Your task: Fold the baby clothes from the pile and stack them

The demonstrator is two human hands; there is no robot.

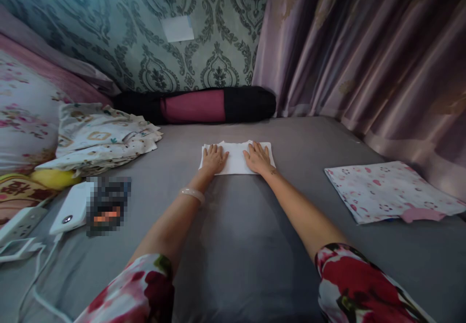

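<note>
A white folded cloth [236, 160] lies flat on the grey bed sheet [240, 226], a wide rectangle with a slightly uneven far edge. Resting flat on its left part is my left hand [214, 159], fingers spread and pointing away from me. My right hand [257, 158] presses flat on the right part in the same way, its fingers a little apart. Between the two hands the middle of the cloth shows. Neither hand grips anything.
To the right lies a folded pink-patterned cloth [386, 189]. On the left are crumpled patterned fabric [105, 136], a white power bank [73, 209], a power strip [24, 226] and cables. A black and pink bolster [192, 106] lies along the wall; curtains [327, 46] hang at right.
</note>
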